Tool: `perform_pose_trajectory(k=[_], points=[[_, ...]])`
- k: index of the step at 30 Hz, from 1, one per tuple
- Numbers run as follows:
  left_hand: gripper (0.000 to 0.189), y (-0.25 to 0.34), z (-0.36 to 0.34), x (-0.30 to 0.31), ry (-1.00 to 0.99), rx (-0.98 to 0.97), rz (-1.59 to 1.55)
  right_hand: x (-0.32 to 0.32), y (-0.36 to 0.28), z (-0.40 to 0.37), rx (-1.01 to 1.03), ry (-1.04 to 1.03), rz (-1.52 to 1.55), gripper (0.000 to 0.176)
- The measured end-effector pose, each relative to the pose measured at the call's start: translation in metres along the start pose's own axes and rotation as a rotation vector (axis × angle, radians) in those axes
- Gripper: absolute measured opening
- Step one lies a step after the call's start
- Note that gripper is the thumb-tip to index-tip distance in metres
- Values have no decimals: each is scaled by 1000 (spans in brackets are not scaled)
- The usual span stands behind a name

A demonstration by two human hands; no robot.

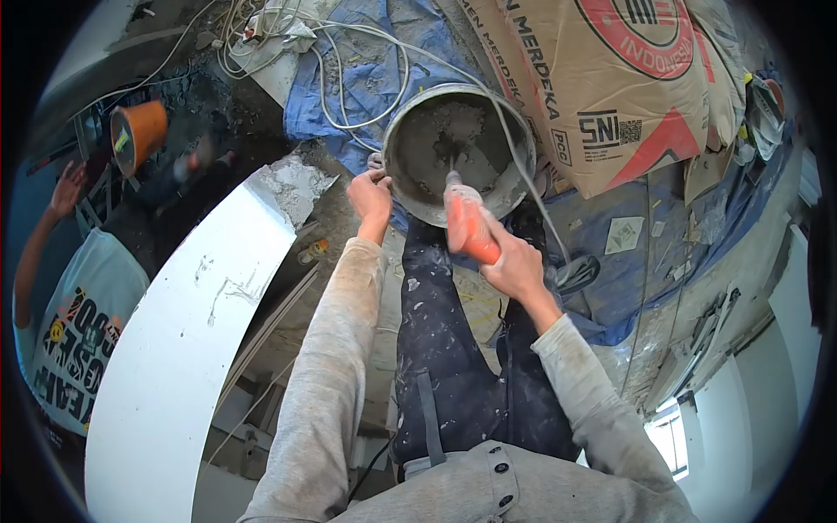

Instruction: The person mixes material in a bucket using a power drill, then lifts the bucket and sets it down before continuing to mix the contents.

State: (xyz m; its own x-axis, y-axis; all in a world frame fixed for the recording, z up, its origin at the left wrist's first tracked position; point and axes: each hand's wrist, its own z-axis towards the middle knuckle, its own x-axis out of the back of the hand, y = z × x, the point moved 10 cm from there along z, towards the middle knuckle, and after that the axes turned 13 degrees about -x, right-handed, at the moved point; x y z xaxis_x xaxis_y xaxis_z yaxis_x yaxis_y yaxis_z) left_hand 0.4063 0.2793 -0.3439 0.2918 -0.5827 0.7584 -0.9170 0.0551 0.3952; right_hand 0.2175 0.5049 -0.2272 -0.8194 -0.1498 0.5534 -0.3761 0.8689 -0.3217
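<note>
A round bucket [394, 190] stands between my feet with wet grey cement mix [449, 131] inside. My right hand [516, 264] is closed around an orange power drill [469, 231], slightly blurred, whose shaft points down into the mix. My left hand [372, 197] grips the bucket's left rim, fingers curled over the edge. A pale cable [514, 144] passes over the bucket's right side.
Cement bags [602, 96] stand at the upper right beside the bucket. Blue tarpaulin [349, 74] with loose cables lies under and behind it. A white curved panel [187, 314] is on my left; beyond it are a co-worker in a printed shirt [83, 322] and an orange bucket [139, 135].
</note>
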Motion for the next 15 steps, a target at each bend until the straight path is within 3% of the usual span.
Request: perform_pose_trajectory(k=[15], points=[[22,6,11,2,-113,-6,129,0,5,0,-37,-93,-10,89]])
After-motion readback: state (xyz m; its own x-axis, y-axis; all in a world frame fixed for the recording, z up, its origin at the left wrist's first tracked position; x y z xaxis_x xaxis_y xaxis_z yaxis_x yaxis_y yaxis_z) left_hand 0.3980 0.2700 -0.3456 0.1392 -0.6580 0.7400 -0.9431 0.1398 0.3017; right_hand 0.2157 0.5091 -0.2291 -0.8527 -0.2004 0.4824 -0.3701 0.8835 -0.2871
